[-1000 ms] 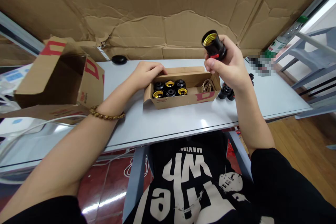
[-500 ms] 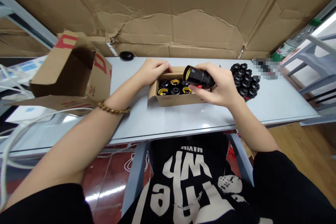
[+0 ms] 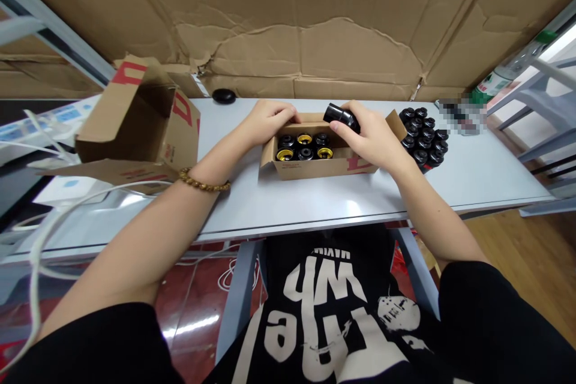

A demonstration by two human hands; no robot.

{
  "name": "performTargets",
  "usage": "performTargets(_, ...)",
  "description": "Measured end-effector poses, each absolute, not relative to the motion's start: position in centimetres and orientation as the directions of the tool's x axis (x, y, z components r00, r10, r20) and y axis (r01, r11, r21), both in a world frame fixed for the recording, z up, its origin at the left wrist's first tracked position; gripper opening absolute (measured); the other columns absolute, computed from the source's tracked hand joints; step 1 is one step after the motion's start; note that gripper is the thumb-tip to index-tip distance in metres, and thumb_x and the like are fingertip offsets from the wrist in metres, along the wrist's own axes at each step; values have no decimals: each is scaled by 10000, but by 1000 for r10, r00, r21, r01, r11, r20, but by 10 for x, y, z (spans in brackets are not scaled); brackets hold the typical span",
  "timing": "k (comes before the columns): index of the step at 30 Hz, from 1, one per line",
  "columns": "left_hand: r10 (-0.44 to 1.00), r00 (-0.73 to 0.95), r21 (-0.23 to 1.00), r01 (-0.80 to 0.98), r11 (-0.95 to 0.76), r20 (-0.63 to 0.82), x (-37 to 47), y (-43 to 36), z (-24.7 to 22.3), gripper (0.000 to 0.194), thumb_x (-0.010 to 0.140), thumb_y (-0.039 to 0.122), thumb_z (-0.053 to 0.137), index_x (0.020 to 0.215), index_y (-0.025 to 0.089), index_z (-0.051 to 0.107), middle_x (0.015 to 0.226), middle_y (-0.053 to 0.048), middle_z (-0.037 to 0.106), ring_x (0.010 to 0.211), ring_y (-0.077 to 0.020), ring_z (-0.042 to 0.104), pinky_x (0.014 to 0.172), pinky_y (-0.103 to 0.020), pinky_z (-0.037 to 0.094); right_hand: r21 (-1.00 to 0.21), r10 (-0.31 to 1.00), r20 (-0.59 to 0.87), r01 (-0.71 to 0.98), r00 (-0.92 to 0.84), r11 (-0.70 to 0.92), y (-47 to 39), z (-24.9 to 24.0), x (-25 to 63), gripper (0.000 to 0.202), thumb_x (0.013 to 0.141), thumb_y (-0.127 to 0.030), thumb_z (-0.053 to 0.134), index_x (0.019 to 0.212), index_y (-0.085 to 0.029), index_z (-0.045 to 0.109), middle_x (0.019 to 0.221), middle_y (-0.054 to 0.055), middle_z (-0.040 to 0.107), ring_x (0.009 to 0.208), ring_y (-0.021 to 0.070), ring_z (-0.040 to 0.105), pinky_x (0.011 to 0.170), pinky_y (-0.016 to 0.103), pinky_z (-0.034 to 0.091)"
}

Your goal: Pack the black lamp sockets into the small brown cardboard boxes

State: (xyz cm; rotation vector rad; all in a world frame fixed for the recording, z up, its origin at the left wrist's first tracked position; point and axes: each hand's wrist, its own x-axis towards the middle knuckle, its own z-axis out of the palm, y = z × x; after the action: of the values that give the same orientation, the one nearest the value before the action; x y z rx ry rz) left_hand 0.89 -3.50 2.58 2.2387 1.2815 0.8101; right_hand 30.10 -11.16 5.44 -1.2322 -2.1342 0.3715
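Observation:
A small open cardboard box [image 3: 324,169] stands on the white table, with several black cylinders, some showing yellow rings, upright in its left and middle part. My left hand [image 3: 271,120] grips the box's back left rim, its fingers partly behind the cardboard. Above the back right part of the box, my right hand [image 3: 366,132] holds a tilted black cylinder [image 3: 341,117] between thumb and fingers. To the right of the box, a cluster of several black cylinders [image 3: 423,137] stands on the table.
A larger open cardboard box [image 3: 180,132] lies at the left, near white cables [image 3: 38,264]. A black oval object [image 3: 224,96] rests at the table's back edge. At the back right are a plastic bottle [image 3: 506,75] and a blurred item. A cardboard wall [image 3: 355,48] rises behind.
The black cylinder in my right hand has turned, its yellow-ringed open end no longer showing, and sits farther back. The small box's right end and raised flap are now visible.

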Motion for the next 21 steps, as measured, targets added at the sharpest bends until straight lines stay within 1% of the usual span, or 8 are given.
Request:
performTargets(2,878,397,620,626,-472,268,9,-36,27,451,1022,452,506,902,207,866,1046,-93,896,1057,-279,791,1056,-385,605,-531,854,382,673,-353,515,-109,53,301,353,1024,-620,730,1099,-289,633,1121,106,841,1043,375,739,934,530,573)
performTargets(4,881,391,619,630,-468,267,10,-37,27,447,1017,450,511,900,208,869,1048,-88,899,1066,-283,792,1062,-381,604,-516,850,389,681,-354,520,-108,52,301,343,965,-572,786,1074,-290,625,1064,96,835,985,368,727,901,523,572)
performTargets(8,884,385,627,628,-461,264,10,-38,28,451,1013,455,515,892,205,871,1064,-86,905,1083,-297,799,1080,-387,599,-477,852,376,712,-364,515,-108,52,299,252,959,-482,755,966,-294,589,895,73,776,844,333,677,831,513,555)
performTargets(10,885,386,627,629,-460,261,10,-38,28,452,1015,455,510,900,205,870,1078,-91,907,1088,-299,798,1087,-395,595,-472,850,378,713,-368,519,-109,52,298,239,959,-459,744,946,-291,575,863,68,756,820,322,666,815,507,551)
performTargets(12,883,391,625,629,-463,261,10,-38,28,449,1016,451,508,906,204,866,1086,-98,907,1086,-297,794,1091,-402,592,-478,843,394,702,-366,528,-109,52,298,225,963,-451,739,970,-287,585,898,72,772,838,321,676,827,506,554)
performTargets(14,881,395,626,626,-466,260,10,-38,27,444,1020,449,509,907,204,861,1091,-101,907,1083,-293,789,1095,-405,591,-490,841,398,690,-367,533,-109,52,299,250,969,-481,755,1019,-285,608,978,83,807,890,335,700,856,511,563)
performTargets(18,882,396,622,631,-464,256,9,-38,28,443,1033,450,503,907,220,860,1090,-86,910,1087,-288,787,1104,-399,588,-515,854,367,685,-368,516,-106,54,306,379,989,-614,779,1110,-280,649,1111,115,844,1015,377,739,918,525,574)
performTargets(21,884,388,623,631,-462,262,10,-39,28,441,1030,439,510,901,215,867,1076,-85,906,1087,-295,794,1101,-396,590,-524,858,396,686,-328,504,-105,59,312,435,1016,-694,758,1143,-287,673,1166,121,849,1079,384,738,954,517,572)
